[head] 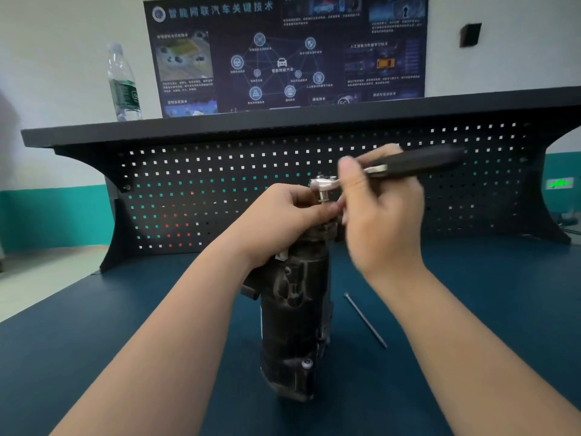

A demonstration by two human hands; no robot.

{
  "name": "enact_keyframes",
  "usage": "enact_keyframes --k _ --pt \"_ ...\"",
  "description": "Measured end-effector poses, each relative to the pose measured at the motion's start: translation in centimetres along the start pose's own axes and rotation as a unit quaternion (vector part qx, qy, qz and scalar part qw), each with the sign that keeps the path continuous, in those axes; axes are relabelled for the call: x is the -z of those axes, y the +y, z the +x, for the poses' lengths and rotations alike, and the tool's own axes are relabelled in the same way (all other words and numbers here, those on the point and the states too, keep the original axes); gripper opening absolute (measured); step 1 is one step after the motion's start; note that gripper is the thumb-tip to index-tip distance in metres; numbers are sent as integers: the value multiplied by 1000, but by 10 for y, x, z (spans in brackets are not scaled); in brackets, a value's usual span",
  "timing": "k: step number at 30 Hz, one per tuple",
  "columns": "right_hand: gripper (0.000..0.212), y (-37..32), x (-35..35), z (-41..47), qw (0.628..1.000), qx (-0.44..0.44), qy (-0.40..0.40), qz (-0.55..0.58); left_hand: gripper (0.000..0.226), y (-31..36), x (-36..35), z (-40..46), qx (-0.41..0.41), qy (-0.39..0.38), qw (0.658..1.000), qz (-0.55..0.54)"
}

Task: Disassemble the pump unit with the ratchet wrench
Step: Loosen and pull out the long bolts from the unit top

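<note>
Pump unit [295,313] stands upright on the dark blue table [471,294], mid-frame, near the front edge; dark, grimy casing, a bolt head low on its right side. Ratchet wrench [377,169] sits on top of the unit, its silver head and socket pointing down onto the upper end, black handle angled up and to the right.

Left hand [283,215] wraps the top of the pump unit, fingers curled and pinching around the socket just under the ratchet head. Right hand [380,209] grips the wrench near where the chrome neck meets the black handle, thumb up over it; the hand is motion-blurred, so exact finger placement is hard to make out, though it looks closed around the tool.

Long thin bolt [366,320] lies flat on the table just right of the pump unit, apart from it, running diagonally.

Black pegboard back panel [220,190] rises behind the table, with a shelf [220,127] along its top. Clear water bottle [124,86] stands upright on the shelf at left. Dark poster [283,51] on the wall behind.
</note>
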State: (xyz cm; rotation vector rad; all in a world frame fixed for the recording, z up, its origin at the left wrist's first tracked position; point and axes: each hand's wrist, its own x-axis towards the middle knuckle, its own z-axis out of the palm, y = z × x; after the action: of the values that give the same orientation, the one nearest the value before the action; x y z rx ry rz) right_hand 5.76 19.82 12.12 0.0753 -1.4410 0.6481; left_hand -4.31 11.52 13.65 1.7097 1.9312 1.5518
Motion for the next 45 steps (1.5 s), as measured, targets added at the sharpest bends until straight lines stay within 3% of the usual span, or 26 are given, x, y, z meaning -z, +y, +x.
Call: enact_keyframes --k 1,3,5,6,8,9,11,12,14,16,18,20,22,23,25,26,28,29,31,32,34,37,39,42,44,45 --pt "24 0 1 5 987 -116 34 106 14 1 0 -1 2 -3 1000 -8" --pt "28 3 5 13 885 -333 72 318 30 4 -1 -5 7 -3 1000 -2" --pt "24 9 10 20 793 -449 57 408 35 5 -1 -8 9 -4 1000 -12" --pt "23 11 11 21 779 -465 45 419 35 5 0 -8 9 -3 1000 -12" --pt "24 11 9 18 801 -439 43 404 31 4 0 -6 10 7 1000 6" --pt "25 9 7 15 844 -390 45 366 27 4 -1 -5 10 15 1000 14" --pt "24 1 5 7 966 -193 31 168 19 4 -3 -1 11 31 999 29" --pt "21 -1 4 3 996 -74 1 44 17 4 -4 0 8 36 999 40" --pt "18 0 2 -1 994 57 -51 -76 17 4 -4 1 1 35 998 52" --pt "18 0 2 3 999 -34 -28 17 20 4 -4 -1 -1 18 999 37" --pt "27 3 5 13 945 -234 30 226 20 3 -2 -1 -3 8 1000 14" --pt "26 10 10 19 830 -413 51 372 13 3 -1 -1 0 3 1000 -17" --pt "21 16 13 22 753 -491 41 436 13 1 1 1 2 -2 1000 -16" --pt "21 17 13 21 748 -492 41 444 14 0 1 2 3 -2 1000 -10" --pt "25 16 8 17 796 -440 51 412 15 0 2 3 7 2 1000 -4" --pt "29 12 6 14 856 -371 52 357 14 0 1 4 9 3 1000 -5" --pt "27 3 5 6 983 -132 23 122 14 0 1 4 5 1 1000 -2" --pt "21 0 5 3 1000 -11 -18 6 16 0 2 4 -1 1 1000 4" --pt "21 1 5 2 987 103 -65 -104 19 -1 3 2 -13 -1 1000 -5" --pt "20 2 5 4 992 74 -58 -79 19 -1 3 1 -15 -6 1000 -22" --pt "24 2 5 12 983 -133 -8 129 12 0 3 0 -8 -19 998 -51" --pt "28 13 10 20 813 -435 41 386 12 -2 6 1 16 -19 996 -80" --pt "28 17 9 19 771 -479 43 416 14 -2 8 1 25 -17 996 -83" --pt "33 12 4 11 868 -350 51 349 13 -2 7 3 22 -9 997 -67" --pt "30 3 4 4 983 -122 16 135 14 -2 5 3 13 -4 998 -61" --pt "24 1 4 2 1000 -6 -21 18 16 -1 5 3 6 -2 998 -55"
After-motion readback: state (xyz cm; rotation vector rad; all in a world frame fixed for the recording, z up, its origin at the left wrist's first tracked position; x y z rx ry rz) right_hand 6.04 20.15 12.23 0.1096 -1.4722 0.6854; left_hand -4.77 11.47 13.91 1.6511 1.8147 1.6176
